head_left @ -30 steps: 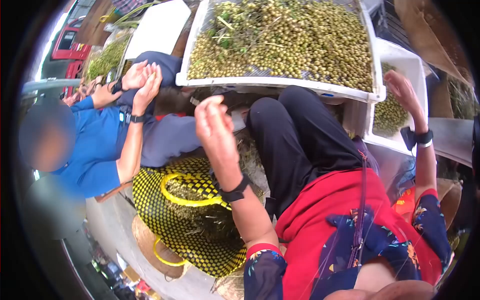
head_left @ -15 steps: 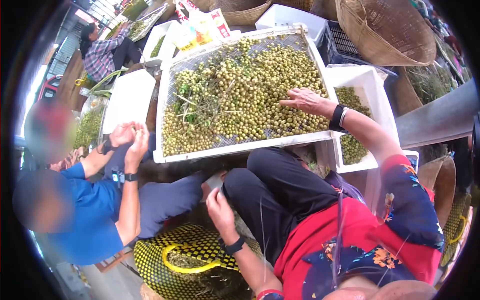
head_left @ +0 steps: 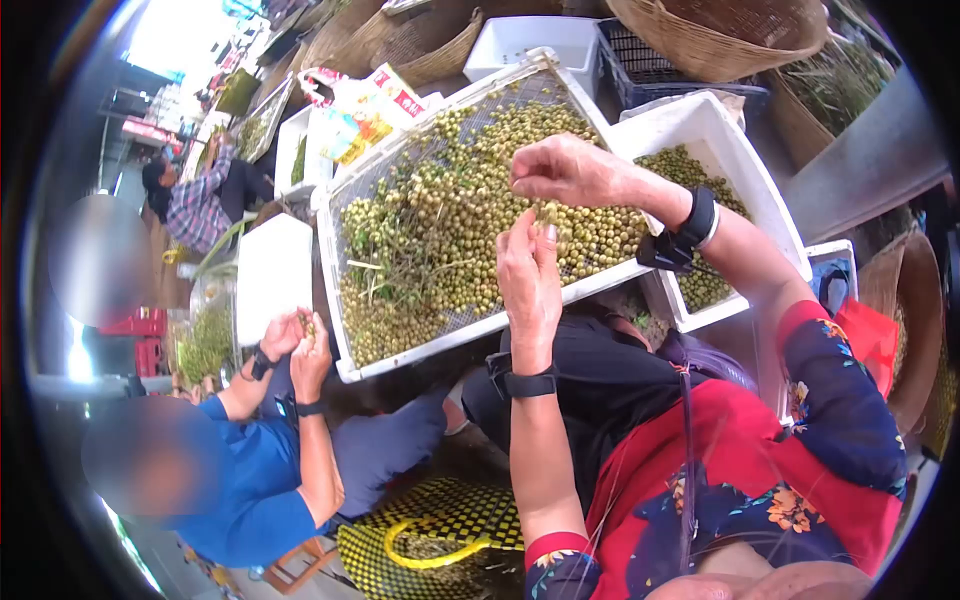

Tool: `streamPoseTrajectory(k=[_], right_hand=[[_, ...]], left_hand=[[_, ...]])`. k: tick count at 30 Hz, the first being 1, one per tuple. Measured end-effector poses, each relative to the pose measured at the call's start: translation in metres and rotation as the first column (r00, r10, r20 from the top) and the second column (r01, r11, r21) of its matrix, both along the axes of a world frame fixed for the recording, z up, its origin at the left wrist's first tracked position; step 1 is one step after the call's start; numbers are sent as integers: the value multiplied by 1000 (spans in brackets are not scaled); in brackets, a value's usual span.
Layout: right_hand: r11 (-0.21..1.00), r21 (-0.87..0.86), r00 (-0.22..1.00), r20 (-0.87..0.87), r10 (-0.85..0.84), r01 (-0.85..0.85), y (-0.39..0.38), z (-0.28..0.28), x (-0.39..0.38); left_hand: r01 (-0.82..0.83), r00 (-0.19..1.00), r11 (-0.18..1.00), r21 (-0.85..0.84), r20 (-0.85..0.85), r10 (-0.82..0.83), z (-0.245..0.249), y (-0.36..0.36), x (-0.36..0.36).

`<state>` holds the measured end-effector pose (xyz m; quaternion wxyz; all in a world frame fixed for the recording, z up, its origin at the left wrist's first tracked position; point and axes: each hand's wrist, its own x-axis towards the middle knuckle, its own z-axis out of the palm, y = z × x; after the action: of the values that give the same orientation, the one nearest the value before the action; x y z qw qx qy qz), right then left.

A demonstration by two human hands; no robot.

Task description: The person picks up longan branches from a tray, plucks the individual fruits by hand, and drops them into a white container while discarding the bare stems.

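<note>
Small round yellow-green fruits (head_left: 420, 245) cover a white-framed mesh tray (head_left: 455, 332), with green stems and twigs (head_left: 385, 270) gathered at its left. Over the tray's right half, my right hand (head_left: 578, 172) has its fingers curled into a pinch. Just below it my left hand (head_left: 530, 285) points upward over the near rim, fingertips drawn together. The fingertips of both hands nearly meet; whatever lies between them is too small to make out against the fruits behind.
A white box (head_left: 775, 225) of fruits stands right of the tray. Woven baskets (head_left: 720, 40) and a dark crate (head_left: 640, 75) are behind. At left, a person in a blue shirt (head_left: 250, 490) works with both hands. A yellow-black basket (head_left: 430, 530) sits below.
My left hand has risen from beside my knee to the tray's near side. My right hand has lifted off the fruits and moved left toward it. The view has shifted.
</note>
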<state>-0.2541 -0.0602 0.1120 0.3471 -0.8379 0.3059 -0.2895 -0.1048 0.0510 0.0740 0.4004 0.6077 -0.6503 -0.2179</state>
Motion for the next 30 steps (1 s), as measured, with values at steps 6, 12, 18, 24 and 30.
streamPoseTrajectory(k=[6,12,18,24,30], right_hand=[[906,348,926,361,109,-242,15,-9,-6],[711,570,818,575,13,-411,31,-75,-2],[927,332,870,493,-11,-176,52,-97,26],[820,532,703,665,-250,-211,43,-121,40],[680,732,602,559,-570,-35,32,-155,67]], left_hand=[[52,984,974,220,-180,-11,-3,-1,-7],[144,622,921,363,-756,201,-6,-5,9],[55,453,915,400,-827,334,-33,-17,22],[54,447,870,490,-791,418,-42,-34,26],[-60,679,889,454,-634,370,-78,-59,17]])
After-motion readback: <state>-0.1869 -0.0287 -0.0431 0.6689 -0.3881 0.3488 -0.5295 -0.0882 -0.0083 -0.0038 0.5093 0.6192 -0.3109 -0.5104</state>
